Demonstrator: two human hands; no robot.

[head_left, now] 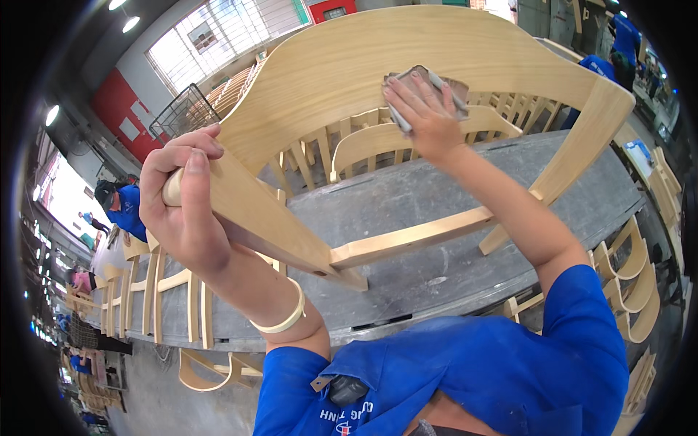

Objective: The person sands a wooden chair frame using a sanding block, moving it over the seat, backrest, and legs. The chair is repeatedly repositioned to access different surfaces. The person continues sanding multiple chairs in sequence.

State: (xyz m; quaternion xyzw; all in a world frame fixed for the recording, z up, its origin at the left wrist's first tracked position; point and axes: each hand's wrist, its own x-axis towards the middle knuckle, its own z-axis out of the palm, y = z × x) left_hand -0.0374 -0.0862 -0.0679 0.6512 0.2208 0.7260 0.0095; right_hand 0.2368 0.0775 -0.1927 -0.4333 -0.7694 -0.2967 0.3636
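Note:
A pale wooden chair frame (pixel 502 51) with a broad curved backrest stands tilted in front of me. My left hand (pixel 193 200) is closed round the rounded end of its left-hand wooden piece. On the inner face of the backrest, my right hand (pixel 425 120) presses a folded greyish-brown sheet that looks like sandpaper (pixel 458 91), fingers laid over it and the edges curling up. A straight rail (pixel 414 238) joins the frame's two legs low down. The sheet's underside is hidden.
Beneath the frame is a grey worktable (pixel 436 283). Similar wooden chair parts (pixel 429 138) stand behind it, with more at left (pixel 156 291) and curved pieces (pixel 632 283) at right. A wire basket (pixel 185 112) sits far left. Other people in blue (pixel 127 211) are farther off.

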